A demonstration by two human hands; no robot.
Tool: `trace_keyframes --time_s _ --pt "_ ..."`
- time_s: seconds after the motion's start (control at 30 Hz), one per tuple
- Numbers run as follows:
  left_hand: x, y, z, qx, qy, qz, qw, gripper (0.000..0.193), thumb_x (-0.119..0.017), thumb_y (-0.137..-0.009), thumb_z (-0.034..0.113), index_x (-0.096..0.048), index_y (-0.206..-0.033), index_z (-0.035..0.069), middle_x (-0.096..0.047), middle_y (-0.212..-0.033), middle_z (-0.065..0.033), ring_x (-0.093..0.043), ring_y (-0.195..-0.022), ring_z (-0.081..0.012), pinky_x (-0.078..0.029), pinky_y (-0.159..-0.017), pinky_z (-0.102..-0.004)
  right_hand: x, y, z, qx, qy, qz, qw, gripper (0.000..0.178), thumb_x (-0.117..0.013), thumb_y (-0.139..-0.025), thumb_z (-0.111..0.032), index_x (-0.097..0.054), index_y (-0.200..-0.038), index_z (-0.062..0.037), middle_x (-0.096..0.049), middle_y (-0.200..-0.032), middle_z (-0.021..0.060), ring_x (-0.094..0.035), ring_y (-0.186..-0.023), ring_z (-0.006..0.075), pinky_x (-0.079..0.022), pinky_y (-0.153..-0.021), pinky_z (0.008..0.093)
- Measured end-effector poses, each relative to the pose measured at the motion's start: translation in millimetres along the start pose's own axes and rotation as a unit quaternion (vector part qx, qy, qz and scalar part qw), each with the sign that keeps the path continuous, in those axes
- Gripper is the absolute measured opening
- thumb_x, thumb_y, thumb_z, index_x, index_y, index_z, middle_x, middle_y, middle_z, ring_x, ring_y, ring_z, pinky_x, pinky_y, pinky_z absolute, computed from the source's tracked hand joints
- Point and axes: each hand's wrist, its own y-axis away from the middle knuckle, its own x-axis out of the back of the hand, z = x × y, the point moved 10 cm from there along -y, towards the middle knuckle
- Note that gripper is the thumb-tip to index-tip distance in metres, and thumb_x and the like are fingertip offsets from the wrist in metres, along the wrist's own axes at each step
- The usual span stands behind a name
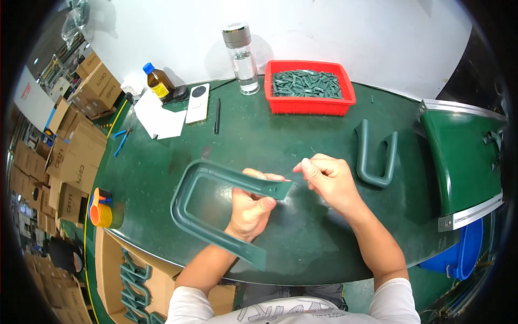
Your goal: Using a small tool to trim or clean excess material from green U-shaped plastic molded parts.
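Note:
A green U-shaped plastic handle [179,201] is in my left hand [249,215], whose thumb and fingers close round its upper arm near the flat end. The curve of the handle points left, and its lower arm passes across my left wrist. Just right of that flat end is my right hand [330,181], apart from the handle, with thumb and fingertips pinched together. Whatever may be between those fingertips is too small to make out. A second green U-shaped handle [362,156] lies on the table to the right of my right hand.
At the back, a red bin [310,106] holds many small green strips [307,83]. Left of it stand a clear bottle [245,67], a pen [217,116], a white phone [198,103] and a brown bottle [160,83]. Blue-handled pliers [123,141] lie farther left. A carton [105,270] contains more handles.

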Motion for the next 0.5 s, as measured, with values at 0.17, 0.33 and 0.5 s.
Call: trace_keyframes --time_s 0.17,0.33,0.5 --pt "13.1 -5.0 7.3 -0.015 -0.015 0.017 1.000 0.047 -0.077 -0.075 0.012 -0.047 -0.112 0.010 -0.063 -0.107 -0.0109 -0.063 -0.101 -0.0256 -0.049 -0.091 -0.0421 -34.9 22.3 4.4 -0.172 -0.245 -0.117 0.947 0.040 -0.045 -0.098 -0.033 -0.061 -0.084 0.0016 -0.058 -0.057 0.0069 -0.055 -0.048 0.0101 -0.042 -0.044 0.0214" --pt "10.7 -5.4 8.6 -0.020 -0.012 0.010 1.000 0.047 -0.077 -0.075 0.013 -0.047 -0.111 0.011 -0.063 -0.107 -0.0109 -0.063 -0.100 -0.0253 -0.050 -0.089 -0.0412 -45.3 25.9 3.8 -0.182 -0.262 -0.153 0.935 0.039 -0.043 -0.099 -0.033 -0.056 -0.080 -0.0013 -0.056 -0.053 0.0070 -0.052 -0.040 0.0108 -0.040 -0.039 0.0213" --pt "10.0 -5.7 8.8 -0.017 -0.008 0.013 1.000 0.045 -0.077 -0.075 0.012 -0.048 -0.109 0.009 -0.063 -0.105 -0.0118 -0.063 -0.098 -0.0230 -0.049 -0.089 -0.0383 -46.4 26.9 3.2 -0.188 -0.248 -0.168 0.935 0.040 -0.043 -0.099 -0.033 -0.055 -0.077 -0.0022 -0.056 -0.052 0.0066 -0.051 -0.039 0.0100 -0.039 -0.038 0.0210"
